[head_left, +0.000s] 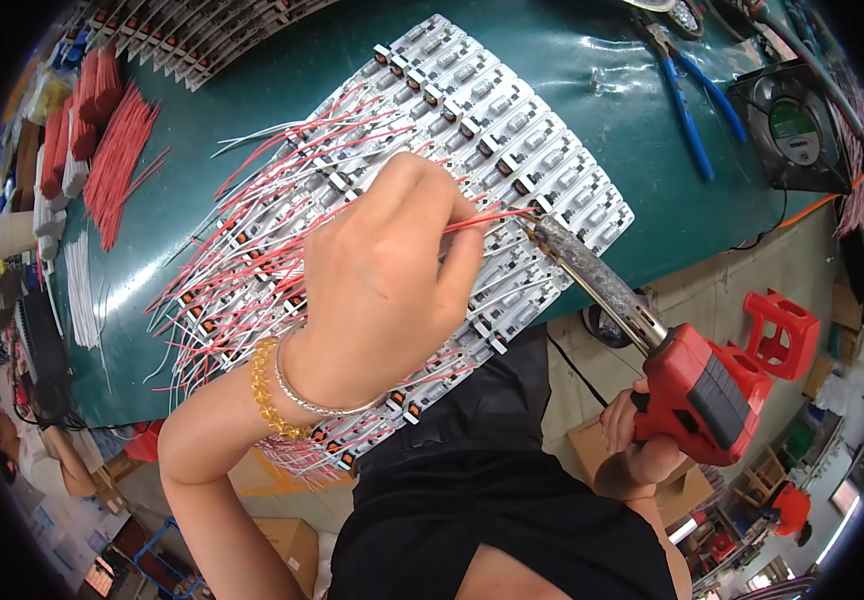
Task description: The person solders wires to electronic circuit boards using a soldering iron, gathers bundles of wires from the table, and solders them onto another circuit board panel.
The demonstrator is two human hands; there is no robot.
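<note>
A large panel of small white and grey electrical modules [497, 95] lies on the green table, with many red and white wires trailing off its left side. My left hand [382, 265] is over the panel, thumb and fingers pinched on a red wire [497, 215]. The far end of that wire meets a module near the panel's right part. There the metal tip of a red soldering gun [702, 395] touches or nearly touches it. My right hand [642, 445] grips the gun's handle, partly hidden behind its body.
Bundles of red wires [122, 165] and white wires [82, 295] lie on the left of the green table [222, 140]. Blue-handled pliers [690, 110] and a black fan [792, 130] sit at the right. A red stool [782, 335] stands on the floor.
</note>
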